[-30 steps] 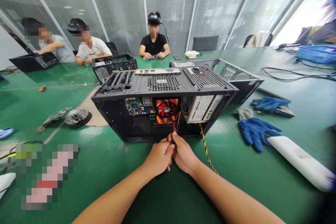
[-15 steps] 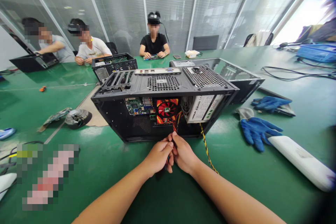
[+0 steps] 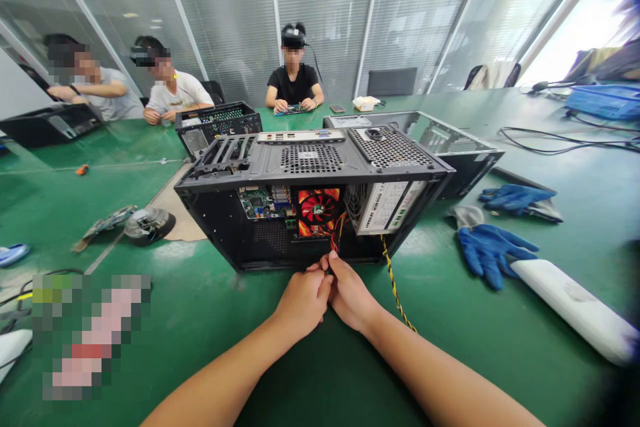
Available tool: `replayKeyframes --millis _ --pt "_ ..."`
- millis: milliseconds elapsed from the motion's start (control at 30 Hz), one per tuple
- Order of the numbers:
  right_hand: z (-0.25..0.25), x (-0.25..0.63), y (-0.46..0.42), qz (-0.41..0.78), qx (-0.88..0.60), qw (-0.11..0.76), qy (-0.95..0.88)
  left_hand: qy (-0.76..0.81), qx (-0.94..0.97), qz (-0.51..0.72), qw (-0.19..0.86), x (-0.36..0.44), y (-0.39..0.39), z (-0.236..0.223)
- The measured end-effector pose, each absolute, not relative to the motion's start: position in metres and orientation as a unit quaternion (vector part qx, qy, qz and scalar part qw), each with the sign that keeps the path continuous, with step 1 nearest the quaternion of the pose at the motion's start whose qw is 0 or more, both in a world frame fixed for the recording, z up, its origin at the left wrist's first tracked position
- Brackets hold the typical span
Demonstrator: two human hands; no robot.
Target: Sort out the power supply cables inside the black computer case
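Observation:
An open black computer case [image 3: 220,223] lies in front of me, its rear panel with vents and ports facing up. Inside show a motherboard [image 3: 260,202], a red cooling fan [image 3: 319,207] and a labelled power supply [image 3: 393,208]. Red, orange and black power cables [image 3: 335,240] come down out of the case to my hands. My left hand [image 3: 305,293] and my right hand [image 3: 350,290] meet at the case's lower edge, both closed around these cables. Their ends are hidden by my fingers. A yellow-black twisted cable [image 3: 393,277] hangs beside my right wrist.
Blue gloves [image 3: 487,250] and a long white object [image 3: 573,310] lie right. Another case [image 3: 470,167] stands behind. At left are a round metal-and-black part [image 3: 149,223] and a tan sheet [image 3: 183,213]. Several people sit across the green table [image 3: 200,347]; one handles a circuit board [image 3: 295,109].
My left hand has turned slightly, its fingers now curled closer against my right hand. The wires below the hands are no longer visible. At far left, a person's case has shifted left.

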State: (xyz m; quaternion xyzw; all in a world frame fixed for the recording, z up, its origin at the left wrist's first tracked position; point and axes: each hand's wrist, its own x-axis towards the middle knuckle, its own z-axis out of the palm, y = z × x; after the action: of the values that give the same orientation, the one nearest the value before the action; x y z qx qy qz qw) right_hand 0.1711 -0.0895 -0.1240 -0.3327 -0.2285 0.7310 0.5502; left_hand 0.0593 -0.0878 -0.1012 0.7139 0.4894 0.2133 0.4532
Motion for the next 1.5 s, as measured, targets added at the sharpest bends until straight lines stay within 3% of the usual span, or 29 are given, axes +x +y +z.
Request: replayKeyframes --millis 267,633,767,1000,1133,1233,1400,1500 --pt "-0.1263 0.1702 -0.0915 0.739 -0.34 0.534 -0.232 0.444 0.566 0.201 0.665 0.0592 -0.0825 -0.1048" --pt "-0.1218 0.1715 -0.0907 0.734 -0.346 0.543 -0.215 0.404 0.511 0.202 0.732 0.0543 -0.0801 -0.1004" --pt "-0.1225 0.1705 -0.0911 0.73 -0.347 0.543 -0.226 0.422 0.541 0.189 0.702 0.0558 -0.0801 -0.1038" --pt "-0.1237 0.1703 -0.0892 0.73 -0.335 0.546 -0.239 0.491 0.701 0.2 0.477 0.0591 -0.086 -0.1034" --pt "-0.1248 0.1707 -0.0888 0.723 -0.331 0.561 -0.232 0.489 0.722 0.208 0.444 0.0593 -0.0878 -0.101" --pt "-0.1237 0.1703 -0.09 0.731 -0.338 0.545 -0.233 0.481 0.695 0.205 0.494 0.0606 -0.0862 -0.1034" --pt "-0.1239 0.1696 -0.0906 0.729 -0.359 0.539 -0.221 0.439 0.562 0.2 0.672 0.0603 -0.0833 -0.106" --pt "-0.1265 0.1696 -0.09 0.733 -0.358 0.535 -0.218 0.423 0.524 0.21 0.709 0.0589 -0.0828 -0.1045"
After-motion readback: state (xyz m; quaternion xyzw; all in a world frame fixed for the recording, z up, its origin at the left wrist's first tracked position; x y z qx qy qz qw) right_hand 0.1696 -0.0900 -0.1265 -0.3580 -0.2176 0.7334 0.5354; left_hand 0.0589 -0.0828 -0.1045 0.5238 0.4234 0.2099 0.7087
